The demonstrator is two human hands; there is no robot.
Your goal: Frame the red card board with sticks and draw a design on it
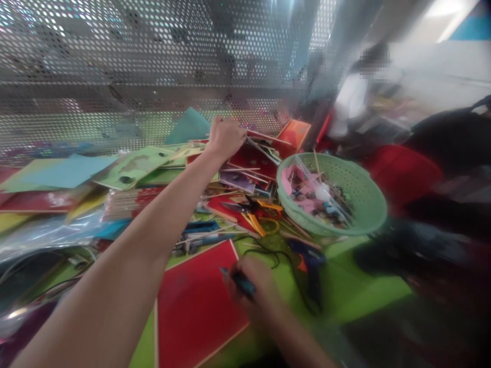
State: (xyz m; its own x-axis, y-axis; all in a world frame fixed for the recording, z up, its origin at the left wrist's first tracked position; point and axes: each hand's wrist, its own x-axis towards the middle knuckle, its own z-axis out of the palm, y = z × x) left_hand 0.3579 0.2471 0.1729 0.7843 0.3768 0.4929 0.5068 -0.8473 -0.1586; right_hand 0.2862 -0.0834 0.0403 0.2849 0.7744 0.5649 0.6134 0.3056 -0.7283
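Separation between the two hands matters most at this point of the work. The left arm stretches across the bench [356,278], which shows a bright green top, and the left hand [227,137] sits at the far heap with its fingers curled; the picture does not show whether they are clamped on anything. Thin pale wooden sticks [245,169] lie tangled just beside it.

The right hand [255,283] is closed around a slim teal-and-dark tool, seemingly a craft knife [244,285], above the right side of a flat red rectangular board with pale edging [199,301]. That board lies on the bench nearest the person, partly under the left forearm.

To do this well, the person should keep the knife's tip low, still and turned away from the outstretched forearm. Picking one stick by its end and lifting it straight up would disturb the heap least. The return path is best kept above the orange-handled cutting tool [252,208] and the dark blue glue gun with an orange nozzle [315,268], and clear of the light-green round plastic basket [370,204], whose rim stands above the clutter.
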